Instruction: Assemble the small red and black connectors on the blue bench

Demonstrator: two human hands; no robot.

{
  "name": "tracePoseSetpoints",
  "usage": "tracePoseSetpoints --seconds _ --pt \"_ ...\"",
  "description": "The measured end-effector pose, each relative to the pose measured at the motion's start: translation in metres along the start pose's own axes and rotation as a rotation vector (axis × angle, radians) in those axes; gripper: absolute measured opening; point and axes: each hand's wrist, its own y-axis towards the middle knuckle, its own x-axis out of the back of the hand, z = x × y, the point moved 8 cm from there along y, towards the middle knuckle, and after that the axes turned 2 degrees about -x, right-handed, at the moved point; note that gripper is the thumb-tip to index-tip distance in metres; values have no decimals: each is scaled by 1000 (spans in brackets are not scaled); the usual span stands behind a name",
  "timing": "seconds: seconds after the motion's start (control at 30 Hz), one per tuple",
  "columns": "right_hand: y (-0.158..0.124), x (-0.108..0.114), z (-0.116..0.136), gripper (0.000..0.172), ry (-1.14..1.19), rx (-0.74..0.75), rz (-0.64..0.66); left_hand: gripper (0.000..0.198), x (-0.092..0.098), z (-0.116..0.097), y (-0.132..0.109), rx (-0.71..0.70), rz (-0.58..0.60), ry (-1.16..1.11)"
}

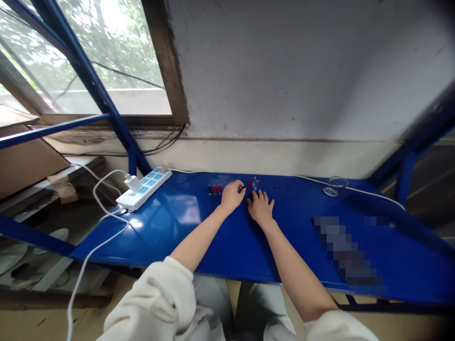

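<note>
"What's underneath?"
"A glossy blue bench (220, 251)."
"Back left corner?"
"A white power strip (142, 192)."
"Back edge?"
"Small red and black cylinders (214, 189), then clear pieces (255, 183), and a transparent container (331, 191) near the back right corner."
"Front right corner?"
"A dark pixelated object (343, 251)."

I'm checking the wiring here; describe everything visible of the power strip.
The power strip is a long white bar, plastic by its look, with light-blue socket faces along its top. It lies slanted on the blue table, near the left edge, sockets facing up. A white adapter is plugged in towards the nearer end; a greyish plug sits at the far end. Whether it is switched on cannot be told.
</note>
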Motion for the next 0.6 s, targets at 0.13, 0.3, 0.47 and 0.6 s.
tracePoseSetpoints --seconds 0.13,0.3,0.47,0.6 --pt "6 -4 0 49 6 15 -30 11 16 5 -21 50 -90 -225" --pt "12 -10 -3 51 -19 0 -15 11 19 20 -45 152 -186 -399" --pt "18 -14 -5 54 -34 -7 4 12 13 37 -49 243 -206 -541" --pt "20 -15 -6 54 -16 0 2 14 14 34 -50 243 -219 -592"
